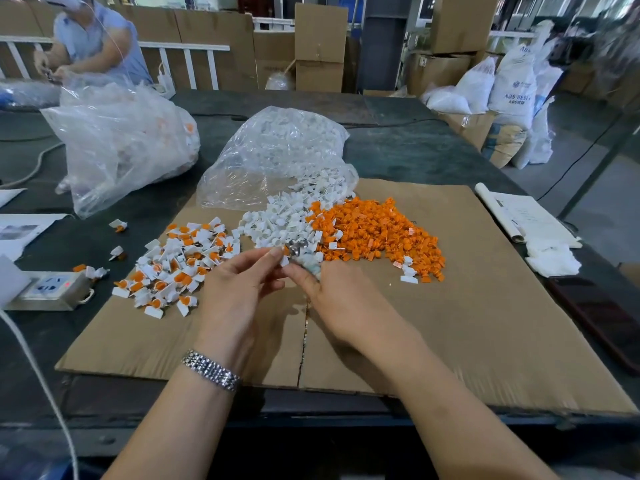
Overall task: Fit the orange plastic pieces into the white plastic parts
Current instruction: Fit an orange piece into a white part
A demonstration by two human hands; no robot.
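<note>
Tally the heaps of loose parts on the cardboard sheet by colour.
White heap: 1
Orange heap: 1
Mixed white-and-orange heap: 1
Total: 3

Three heaps lie on one cardboard sheet [450, 323]: orange pieces [377, 233], white parts [277, 223] and fitted pairs [180, 268], each too many to count. Two clear bags [128, 140] stand behind, and two hands [239, 289] meet in front.

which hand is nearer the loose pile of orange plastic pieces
Right. The right hand sits just below the loose pile of orange plastic pieces; the left hand lies farther left, beside the assembled pieces.
</note>
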